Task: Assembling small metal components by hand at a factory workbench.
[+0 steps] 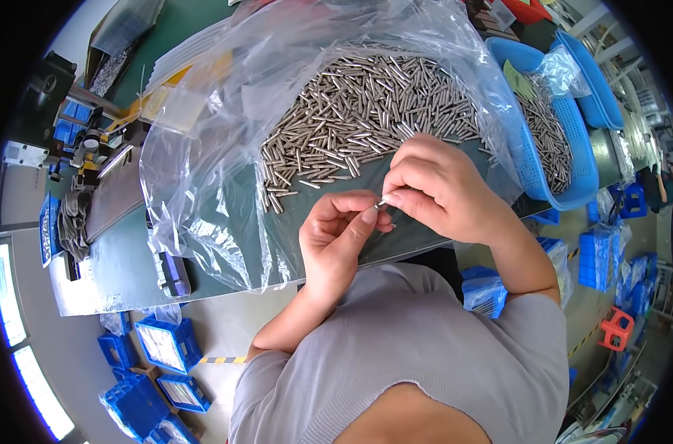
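A small metal pin (380, 203) is pinched between my two hands above the near edge of the table. My left hand (342, 231) grips it between thumb and fingers. From the right, my right hand (434, 185) holds its other end with thumb and forefinger. Most of the pin is hidden by the fingers. Just beyond my hands a wide heap of similar metal pins (373, 100) is spread on a clear plastic sheet (203, 177). A few loose pins lie at the heap's near left edge.
At the right stands a blue basket (533, 159) with more metal pins and a green slip; another blue basket (607, 111) is behind it. A purple-and-black device (172, 275) sits at the table's front left edge. Blue crates (166, 344) and a red stool (616, 328) are on the floor.
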Motion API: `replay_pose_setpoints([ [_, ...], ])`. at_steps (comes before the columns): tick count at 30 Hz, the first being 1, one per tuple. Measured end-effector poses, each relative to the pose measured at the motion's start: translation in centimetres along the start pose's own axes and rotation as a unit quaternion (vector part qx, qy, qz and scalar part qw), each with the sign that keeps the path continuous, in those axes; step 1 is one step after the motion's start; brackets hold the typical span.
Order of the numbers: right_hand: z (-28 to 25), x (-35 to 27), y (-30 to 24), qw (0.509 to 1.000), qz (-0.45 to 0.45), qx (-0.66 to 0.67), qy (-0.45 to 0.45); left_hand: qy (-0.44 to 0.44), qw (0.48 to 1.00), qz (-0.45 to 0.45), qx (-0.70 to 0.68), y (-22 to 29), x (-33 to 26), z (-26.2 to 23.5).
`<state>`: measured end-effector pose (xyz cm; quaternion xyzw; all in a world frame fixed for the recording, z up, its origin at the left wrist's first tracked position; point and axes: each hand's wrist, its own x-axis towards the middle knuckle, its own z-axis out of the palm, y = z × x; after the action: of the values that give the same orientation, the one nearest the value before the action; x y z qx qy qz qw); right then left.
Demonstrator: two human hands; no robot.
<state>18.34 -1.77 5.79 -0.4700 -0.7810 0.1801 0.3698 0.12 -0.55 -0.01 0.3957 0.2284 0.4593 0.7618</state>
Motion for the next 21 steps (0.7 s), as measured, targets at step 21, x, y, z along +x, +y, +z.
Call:
replay_pose_setpoints([
  [21,-3.0,-2.6,2.9,0.768,0.287,0.553,0.147,-0.016,1.0,0.006,-0.021,-0.1,0.0,-0.2],
])
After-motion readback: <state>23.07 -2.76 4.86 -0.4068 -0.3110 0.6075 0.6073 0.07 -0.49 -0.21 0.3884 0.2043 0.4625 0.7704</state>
